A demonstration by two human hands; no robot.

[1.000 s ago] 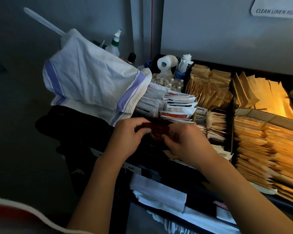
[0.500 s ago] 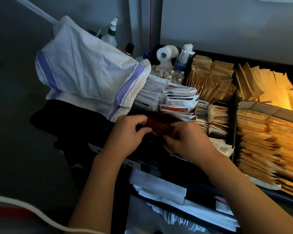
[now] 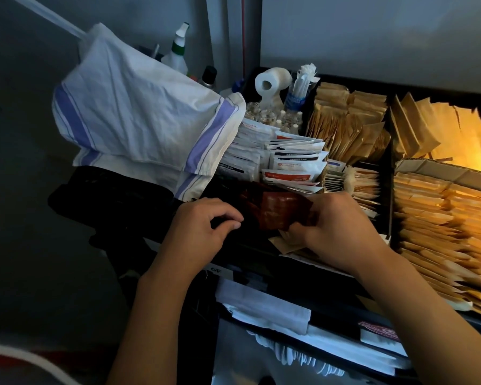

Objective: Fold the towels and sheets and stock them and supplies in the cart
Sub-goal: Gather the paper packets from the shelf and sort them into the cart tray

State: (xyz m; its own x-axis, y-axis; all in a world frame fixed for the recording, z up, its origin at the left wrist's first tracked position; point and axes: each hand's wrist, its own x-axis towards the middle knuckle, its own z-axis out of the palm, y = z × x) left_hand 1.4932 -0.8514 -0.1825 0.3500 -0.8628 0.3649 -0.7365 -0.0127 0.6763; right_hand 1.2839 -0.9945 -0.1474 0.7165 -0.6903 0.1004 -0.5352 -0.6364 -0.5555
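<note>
A dark red packet sits upright at the near left of the cart's top tray, in front of white sachets. My right hand grips the packet's right edge with fingers and thumb. My left hand rests just left of the packet, fingers curled with thumb and forefinger pinched; I cannot tell whether it touches the packet. A white towel with blue stripes is draped over the cart's left end.
Brown paper sachets and a cardboard box of tan packets fill the tray's right side. A toilet roll, small bottles and a spray bottle stand at the back. White linen lies on the shelf below. A wall stands behind.
My left hand has come off the red packet and shifted slightly left. My right hand now holds the packet alone, raised a little and more exposed.
</note>
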